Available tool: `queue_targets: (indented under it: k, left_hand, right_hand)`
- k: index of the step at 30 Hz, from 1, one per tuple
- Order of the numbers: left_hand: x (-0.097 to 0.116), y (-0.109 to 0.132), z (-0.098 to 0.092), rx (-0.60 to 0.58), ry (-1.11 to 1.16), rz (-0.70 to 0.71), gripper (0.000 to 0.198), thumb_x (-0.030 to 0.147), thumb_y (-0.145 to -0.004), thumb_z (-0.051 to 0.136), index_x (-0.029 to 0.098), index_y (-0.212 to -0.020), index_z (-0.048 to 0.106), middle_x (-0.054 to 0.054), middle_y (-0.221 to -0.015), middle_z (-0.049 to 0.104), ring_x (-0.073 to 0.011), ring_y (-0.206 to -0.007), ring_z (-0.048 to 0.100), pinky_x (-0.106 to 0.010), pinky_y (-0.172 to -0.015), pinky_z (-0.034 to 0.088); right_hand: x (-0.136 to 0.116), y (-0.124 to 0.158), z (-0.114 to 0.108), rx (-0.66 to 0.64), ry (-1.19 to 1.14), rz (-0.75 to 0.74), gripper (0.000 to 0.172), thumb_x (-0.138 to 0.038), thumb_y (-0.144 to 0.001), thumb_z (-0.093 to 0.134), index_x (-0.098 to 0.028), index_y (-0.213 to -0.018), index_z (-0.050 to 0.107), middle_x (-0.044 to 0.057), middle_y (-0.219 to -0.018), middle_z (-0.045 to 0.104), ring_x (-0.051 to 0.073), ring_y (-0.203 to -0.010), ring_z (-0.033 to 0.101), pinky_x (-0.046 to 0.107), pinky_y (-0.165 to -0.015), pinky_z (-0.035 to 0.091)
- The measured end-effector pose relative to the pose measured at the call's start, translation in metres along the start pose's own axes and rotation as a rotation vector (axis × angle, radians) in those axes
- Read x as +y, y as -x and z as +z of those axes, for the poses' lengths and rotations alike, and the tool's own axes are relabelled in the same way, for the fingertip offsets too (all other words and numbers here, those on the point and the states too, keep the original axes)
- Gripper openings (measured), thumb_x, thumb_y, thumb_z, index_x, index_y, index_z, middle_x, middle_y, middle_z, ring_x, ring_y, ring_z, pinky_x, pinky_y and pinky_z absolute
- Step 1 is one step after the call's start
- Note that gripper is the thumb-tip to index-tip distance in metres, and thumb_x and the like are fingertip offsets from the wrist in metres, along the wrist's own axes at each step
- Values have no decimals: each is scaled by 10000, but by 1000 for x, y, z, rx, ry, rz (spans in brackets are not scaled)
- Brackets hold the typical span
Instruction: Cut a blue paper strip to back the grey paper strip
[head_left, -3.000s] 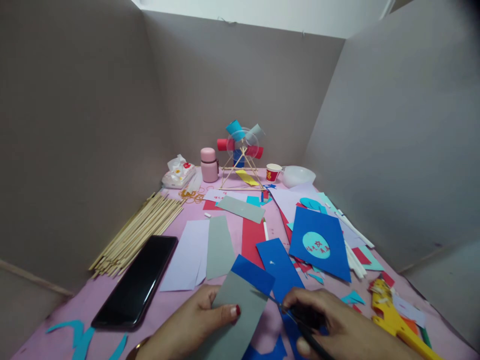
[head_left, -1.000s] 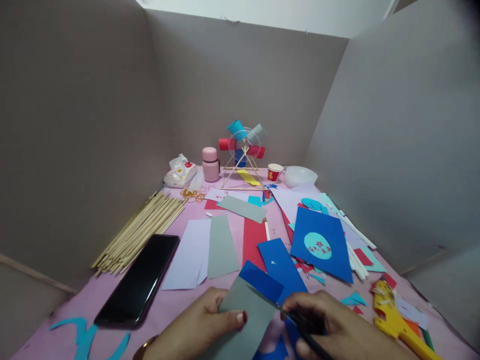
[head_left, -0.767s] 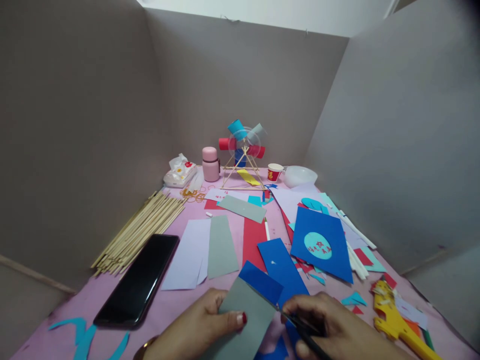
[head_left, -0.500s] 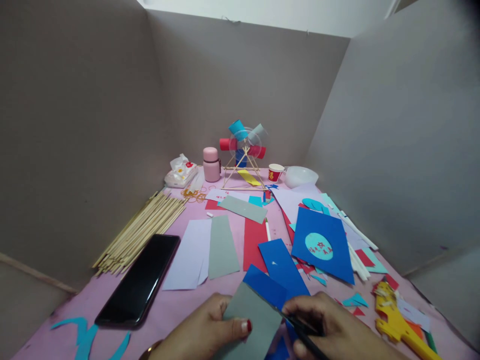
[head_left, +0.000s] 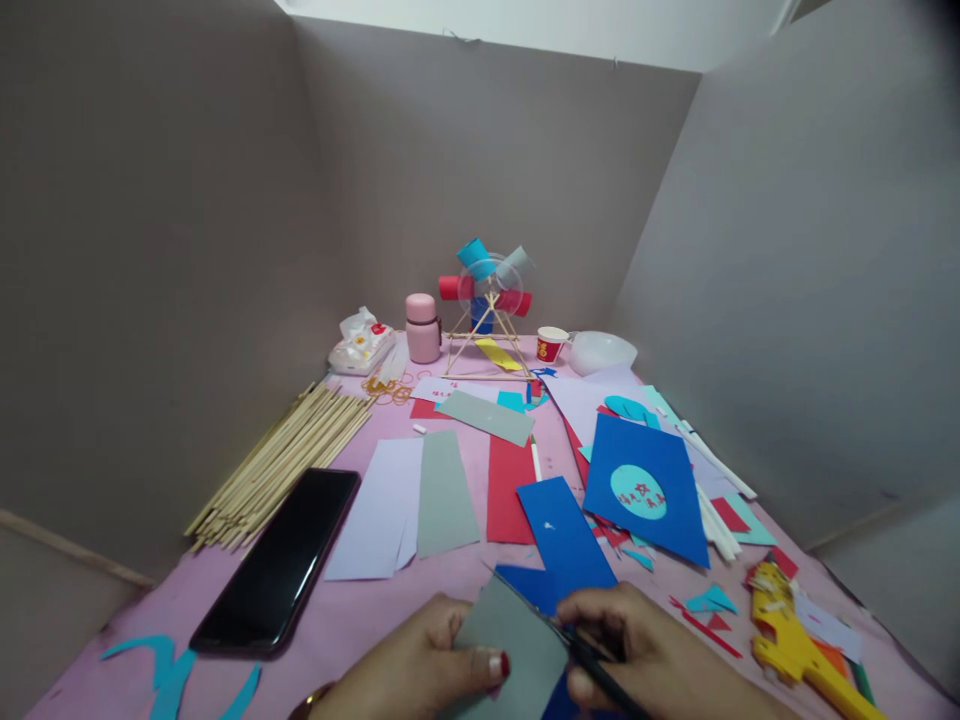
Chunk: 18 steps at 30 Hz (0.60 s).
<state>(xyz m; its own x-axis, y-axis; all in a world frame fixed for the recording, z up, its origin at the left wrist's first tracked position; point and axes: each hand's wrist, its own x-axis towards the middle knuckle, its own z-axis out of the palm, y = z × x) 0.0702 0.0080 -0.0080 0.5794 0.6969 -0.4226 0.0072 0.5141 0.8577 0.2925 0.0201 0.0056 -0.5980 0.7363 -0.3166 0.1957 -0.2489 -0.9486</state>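
Observation:
Between thumb and fingers, my left hand [head_left: 442,655] grips a sheet of grey paper [head_left: 517,650] at the bottom middle. My right hand [head_left: 637,640] is closed around the handles of black scissors [head_left: 592,665]. The scissor blades lie along the upper right edge of the grey paper, pointing up and left. Blue paper [head_left: 536,588] shows just behind the blades; I cannot tell whether it is joined to the held sheet. Farther back, a blue paper strip [head_left: 562,520] lies flat on the table.
A phone [head_left: 281,560] and bamboo sticks [head_left: 285,460] lie left. A yellow glue gun [head_left: 799,640] rests right, near a blue sheet [head_left: 645,450]. Behind stand a pink flask [head_left: 424,330], a stick-framed wheel model [head_left: 491,310], a paper cup [head_left: 551,345] and a bowl [head_left: 602,352].
Both hands, with the grey paper and scissors, have moved slightly. Less blue paper shows behind the blades. A thin red strip now shows more fully left of the glue gun.

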Motion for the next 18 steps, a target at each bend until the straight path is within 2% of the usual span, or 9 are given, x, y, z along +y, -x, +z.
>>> queue_targets:
  k: [2,4,8,11,14,18]
  left_hand:
    - [-1,1,-5,67,42,-3,297,425,-691,698,138,-717,624,24,-595,558,-65,-500,467,-161,-480,328]
    - [1,3,-12,204,136,-1,281,407,-685,713,158,-756,603,11,-627,608,-93,-521,537,-188,-510,398]
    - [14,5,-29,476,285,52,295,383,-679,729,188,-841,578,2,-648,665,-129,-509,598,-242,-513,478]
    - [25,1,-40,549,291,112,280,328,-686,730,201,-881,575,16,-674,679,-122,-527,617,-244,-540,504]
    - [32,-7,-48,563,270,133,280,275,-670,737,184,-885,581,5,-685,682,-140,-555,633,-277,-570,528]
    - [37,-20,-59,576,165,152,239,235,-743,674,169,-950,575,10,-725,669,-138,-581,638,-303,-585,537]
  right_hand:
    - [2,-2,-2,-3,-15,62,356,-424,-626,714,-168,-822,562,-74,-542,424,61,-457,320,195,-429,223]
    - [4,-3,-4,12,-27,84,408,-448,-622,703,-177,-880,542,-91,-530,399,54,-429,310,190,-416,224]
    - [10,-6,-4,147,-13,49,440,-530,-670,633,-181,-911,518,-100,-529,361,69,-426,333,200,-417,260]
    - [20,-8,-4,248,-23,-14,449,-540,-689,613,-175,-932,513,-94,-549,358,83,-460,336,210,-432,282]
    - [32,-10,-9,336,-24,-68,448,-496,-703,625,-170,-987,511,-93,-577,348,92,-484,339,218,-454,290]
    - [45,-7,-24,521,135,-114,401,-436,-713,629,-167,-1001,553,-68,-610,395,128,-556,411,241,-513,325]
